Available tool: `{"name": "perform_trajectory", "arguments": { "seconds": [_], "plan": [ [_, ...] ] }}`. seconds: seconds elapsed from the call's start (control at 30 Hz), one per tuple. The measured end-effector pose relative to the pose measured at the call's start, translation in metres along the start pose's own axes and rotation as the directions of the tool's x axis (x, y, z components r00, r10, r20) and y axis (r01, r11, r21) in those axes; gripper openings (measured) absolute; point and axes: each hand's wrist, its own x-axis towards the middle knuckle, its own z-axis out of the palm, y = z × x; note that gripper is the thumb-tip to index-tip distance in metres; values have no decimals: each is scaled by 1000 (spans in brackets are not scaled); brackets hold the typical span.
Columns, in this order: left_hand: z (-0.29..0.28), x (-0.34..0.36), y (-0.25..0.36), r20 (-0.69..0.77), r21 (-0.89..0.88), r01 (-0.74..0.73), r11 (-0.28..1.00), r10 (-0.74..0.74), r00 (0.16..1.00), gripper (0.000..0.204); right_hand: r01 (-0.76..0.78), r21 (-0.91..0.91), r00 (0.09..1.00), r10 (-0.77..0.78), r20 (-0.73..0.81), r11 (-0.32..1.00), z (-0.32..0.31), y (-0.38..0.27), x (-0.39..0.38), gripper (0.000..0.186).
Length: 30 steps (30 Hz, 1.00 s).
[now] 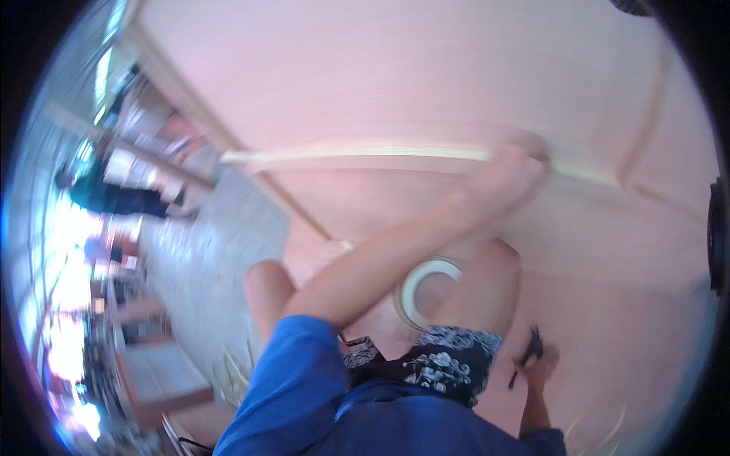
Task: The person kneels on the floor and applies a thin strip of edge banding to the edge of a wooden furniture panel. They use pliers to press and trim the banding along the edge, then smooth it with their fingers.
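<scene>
My left hand [518, 169] reaches across to a long pale strip [380, 152] on the light wooden panel [395, 83]; it is blurred, so its fingers and anything in them are unclear. Low on the right, my right hand [540, 363] is closed on a black hand tool [532, 346], too blurred to identify exactly. Between my bare knees lies a white ring-shaped object [411, 300], partly hidden behind my leg.
Narrow wooden battens [296, 213] cross the panels. At the left are a grey floor [198, 258], a person in dark clothing [114, 194], other blurred figures, and boxy wooden furniture pieces [160, 365] near bright openings.
</scene>
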Motion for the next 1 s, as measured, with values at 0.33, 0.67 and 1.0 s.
{"name": "perform_trajectory", "arguments": {
  "seconds": [0.33, 0.67, 1.0],
  "plan": [
    [-126, -129, -70, -190, 231, -320, 919, 365, 912, 25, -424, 540, 906, 341, 253, 727, -18, 21, 35, 63],
    [-396, -292, -246, -457, 368, 450, 814, -264, 850, 47, 351, 928, 840, -478, -255, 122, -175, -362, -235, 90],
    [-433, -281, -308, -120, 0, 373, 928, -370, 921, 45, -49, 998, 680, -731, 57, 32, -78, -645, -308, 127]
  ]
}}
